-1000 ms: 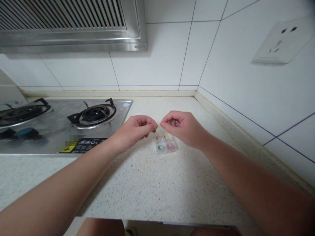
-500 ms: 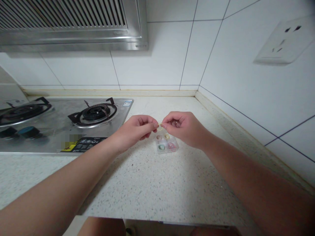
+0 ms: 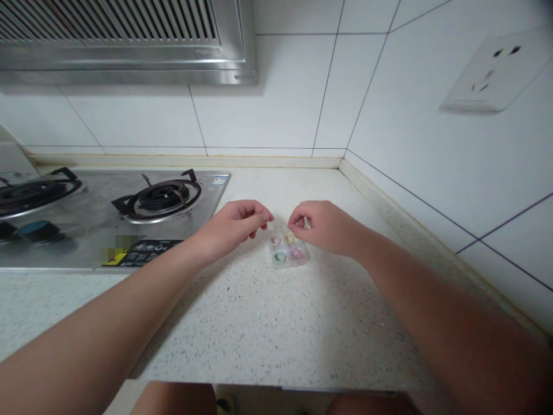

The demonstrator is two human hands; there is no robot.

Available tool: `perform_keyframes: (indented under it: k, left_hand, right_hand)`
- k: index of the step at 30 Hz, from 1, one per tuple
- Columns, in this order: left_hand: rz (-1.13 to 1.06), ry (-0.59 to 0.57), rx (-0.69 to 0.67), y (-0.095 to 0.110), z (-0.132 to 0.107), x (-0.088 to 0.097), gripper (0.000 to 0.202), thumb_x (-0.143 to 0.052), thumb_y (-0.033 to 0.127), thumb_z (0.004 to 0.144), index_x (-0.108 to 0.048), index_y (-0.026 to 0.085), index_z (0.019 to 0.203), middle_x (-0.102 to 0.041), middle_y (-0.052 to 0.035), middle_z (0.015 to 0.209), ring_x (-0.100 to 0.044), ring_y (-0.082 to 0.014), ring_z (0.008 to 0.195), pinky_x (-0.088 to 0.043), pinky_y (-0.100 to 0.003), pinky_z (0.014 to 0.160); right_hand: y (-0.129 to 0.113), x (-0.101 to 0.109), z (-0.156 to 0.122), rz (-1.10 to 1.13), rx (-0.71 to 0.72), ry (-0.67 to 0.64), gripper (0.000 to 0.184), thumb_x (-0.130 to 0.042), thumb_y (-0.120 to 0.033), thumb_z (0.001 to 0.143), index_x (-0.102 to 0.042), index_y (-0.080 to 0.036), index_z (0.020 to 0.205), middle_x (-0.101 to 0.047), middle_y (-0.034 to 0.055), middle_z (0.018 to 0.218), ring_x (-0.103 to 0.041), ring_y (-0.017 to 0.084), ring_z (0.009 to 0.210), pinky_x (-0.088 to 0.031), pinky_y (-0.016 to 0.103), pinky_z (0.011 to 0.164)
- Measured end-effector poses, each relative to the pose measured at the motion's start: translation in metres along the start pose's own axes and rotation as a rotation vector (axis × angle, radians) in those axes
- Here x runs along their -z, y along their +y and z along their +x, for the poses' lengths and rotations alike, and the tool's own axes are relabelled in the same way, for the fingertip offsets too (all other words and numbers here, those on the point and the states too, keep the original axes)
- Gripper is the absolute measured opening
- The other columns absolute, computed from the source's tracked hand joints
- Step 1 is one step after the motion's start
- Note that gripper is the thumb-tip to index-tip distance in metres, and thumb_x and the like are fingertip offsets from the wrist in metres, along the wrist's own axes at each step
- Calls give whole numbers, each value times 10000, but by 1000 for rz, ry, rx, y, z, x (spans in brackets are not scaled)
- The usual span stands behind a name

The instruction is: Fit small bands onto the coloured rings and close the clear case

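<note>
Two Hands Poised Around the Little Clear Case

Over on the far left, the steel hob (image 3: 95,225) shows off a black burner (image 3: 163,195) and a blue-topped knob (image 3: 38,231), with the range hood (image 3: 129,60) overhead; in from that side comes the left hand (image 3: 242,223), fingers curled, thumb and forefinger drawn close together, though whether anything is pinched there I cannot tell; just beside those fingertips, on the speckled countertop (image 3: 242,323), sits the clear compartmented case (image 3: 288,264), lying flat between the two hands; its near row has a green coil (image 3: 280,256) on the left and a pink coil (image 3: 298,254) on the right, with a brownish coil (image 3: 275,239) and a yellow coil (image 3: 289,236) behind them, the far end pale and hard to read; now the right hand (image 3: 317,223), curled too, thumb and forefinger tips right by the yellow coil, and again I cannot tell whether they grip anything; far right, up on the tiled wall (image 3: 410,115), the white socket (image 3: 496,72)!
</note>
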State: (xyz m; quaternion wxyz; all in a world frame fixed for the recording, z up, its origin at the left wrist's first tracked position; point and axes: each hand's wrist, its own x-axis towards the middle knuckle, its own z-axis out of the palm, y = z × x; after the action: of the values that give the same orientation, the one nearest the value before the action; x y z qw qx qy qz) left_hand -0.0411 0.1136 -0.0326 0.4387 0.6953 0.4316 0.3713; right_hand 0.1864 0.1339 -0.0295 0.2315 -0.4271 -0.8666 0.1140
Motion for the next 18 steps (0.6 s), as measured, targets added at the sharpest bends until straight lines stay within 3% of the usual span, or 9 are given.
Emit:
perform_keyframes:
  k: [6, 18]
  left_hand:
    - [56, -17, -21, 3, -1, -2, 203, -596, 321, 873, -665, 130, 882, -617, -29, 790, -472, -83, 596, -349, -194, 510]
    - [89, -36, -23, 6, -3, -3, 156, -588, 266, 897, -666, 132, 878, -593, -4, 746, -474, -75, 603, -352, -189, 524]
  right_hand:
    - [-6, 0, -1, -321, -39, -95, 159, -569, -287, 824, -718, -233, 835, -673, -8, 851, -559, 140, 730, -297, 275, 607]
    - [-10, -5, 0, -404, -118, -126, 201, -544, -332, 801, -737, -277, 818, -687, -9, 811, -555, 154, 686, -240, 282, 564]
